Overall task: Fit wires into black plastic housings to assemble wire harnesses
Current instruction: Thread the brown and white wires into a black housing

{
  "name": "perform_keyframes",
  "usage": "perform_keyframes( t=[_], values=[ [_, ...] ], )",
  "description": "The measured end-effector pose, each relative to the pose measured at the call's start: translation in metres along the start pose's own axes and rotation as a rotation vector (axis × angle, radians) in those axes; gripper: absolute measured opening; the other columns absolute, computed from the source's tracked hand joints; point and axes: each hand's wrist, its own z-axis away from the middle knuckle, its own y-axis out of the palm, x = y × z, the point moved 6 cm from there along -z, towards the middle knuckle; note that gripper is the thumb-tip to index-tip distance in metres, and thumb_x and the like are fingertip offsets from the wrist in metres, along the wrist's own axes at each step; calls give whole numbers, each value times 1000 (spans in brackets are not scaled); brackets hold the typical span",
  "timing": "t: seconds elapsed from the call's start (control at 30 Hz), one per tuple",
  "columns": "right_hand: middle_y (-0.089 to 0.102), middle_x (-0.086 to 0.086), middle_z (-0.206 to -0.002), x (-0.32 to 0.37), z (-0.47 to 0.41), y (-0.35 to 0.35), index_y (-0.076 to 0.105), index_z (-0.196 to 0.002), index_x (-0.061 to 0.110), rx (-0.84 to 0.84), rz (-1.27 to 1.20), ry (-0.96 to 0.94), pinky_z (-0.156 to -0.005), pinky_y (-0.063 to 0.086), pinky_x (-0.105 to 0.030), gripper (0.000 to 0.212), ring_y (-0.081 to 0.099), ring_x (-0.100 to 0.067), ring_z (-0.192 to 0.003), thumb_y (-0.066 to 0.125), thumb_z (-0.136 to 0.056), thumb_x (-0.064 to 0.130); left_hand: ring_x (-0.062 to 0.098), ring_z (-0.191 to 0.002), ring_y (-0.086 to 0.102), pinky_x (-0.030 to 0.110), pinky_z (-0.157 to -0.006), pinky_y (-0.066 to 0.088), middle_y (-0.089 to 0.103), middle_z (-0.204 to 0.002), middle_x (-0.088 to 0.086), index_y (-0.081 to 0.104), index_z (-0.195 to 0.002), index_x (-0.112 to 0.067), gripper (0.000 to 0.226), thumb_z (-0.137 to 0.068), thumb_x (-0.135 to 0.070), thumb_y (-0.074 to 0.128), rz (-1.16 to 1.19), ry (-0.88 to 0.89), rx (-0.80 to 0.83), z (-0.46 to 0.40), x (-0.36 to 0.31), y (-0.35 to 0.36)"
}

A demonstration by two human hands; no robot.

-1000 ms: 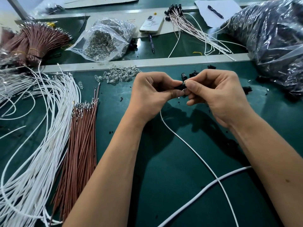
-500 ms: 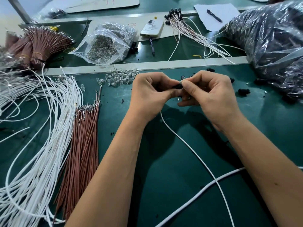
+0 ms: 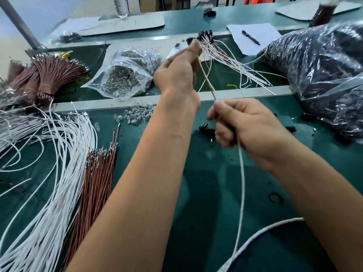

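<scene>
Near the upper middle of the frame the left hand (image 3: 176,73) is raised with thumb and fingertips pinched shut on the top end of a thin wire pair, one white and one brown strand (image 3: 206,79), right beside the pile of finished harnesses with small black plastic housings and white and brown leads (image 3: 216,50); whether a housing sits inside that pinch is hidden by the fingers. Lower and to the right of centre, the right hand (image 3: 241,126) is loosely curled, its thumb and forefinger closed on the same pair's lower run, with the white strand trailing down toward the bottom edge. The picture there is blurred, so the exact finger contact cannot be read. These wires look very light and limp, bending under their own weight, so they are best taken near the end being guided. A grip far down the length would give little control. Their smooth insulation may slip through a loose pinch. Loose black plastic housings (image 3: 205,129) lie on the green mat (image 3: 196,193) just left of the right hand; they appear small, rigid and easily scattered, suited to a fingertip grip across the body. A bunch of long white wires (image 3: 64,163) and a row of brown wires with metal crimped terminals (image 3: 96,173) lie at the left of the frame; those terminals look fragile, so I would hold just behind the crimp.
</scene>
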Motion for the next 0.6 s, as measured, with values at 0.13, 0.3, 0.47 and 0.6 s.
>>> perform_keyframes(
  t=[0.13, 0.3, 0.47, 0.6],
  values=[
    [32, 6, -45, 32, -39, -33, 54, -82, 11, -31, -149, 62, -39, 22, -17, 34, 31, -9, -37, 39, -112, 17, 14, -72, 59, 19, -54, 40, 73, -93, 6, 70, -104, -5, 25, -90, -24, 75, -88, -55, 69, -30, -3, 25],
    [31, 11, -44, 62, -141, -80, 46, -82, 17, -127, 28, 175, -33, 17, -16, 33, 26, -3, -35, 32, -112, 17, 18, -66, 57, 24, -55, 38, 71, -85, 9, 65, -89, -9, 15, -98, -21, 65, -373, -27, 139, -49, 13, 41],
    [35, 5, -60, 72, -240, -114, 45, -84, 17, -230, 515, 258, -34, 19, -17, 32, 28, -5, -37, 27, -109, 12, 18, -64, 59, 19, -48, 44, 75, -87, 14, 68, -86, -7, 12, -93, -15, 72, -631, 22, 161, -73, 25, 29],
    [64, -19, -90, 73, -292, -129, 64, -104, 0, -380, 968, 128, -49, 33, -27, 22, 59, -24, -65, 42, -106, 4, 20, -63, 60, 23, -57, 47, 76, -83, 14, 68, -75, -9, 18, -91, -15, 73, -892, 68, 232, -90, 31, 25]
  ],
)
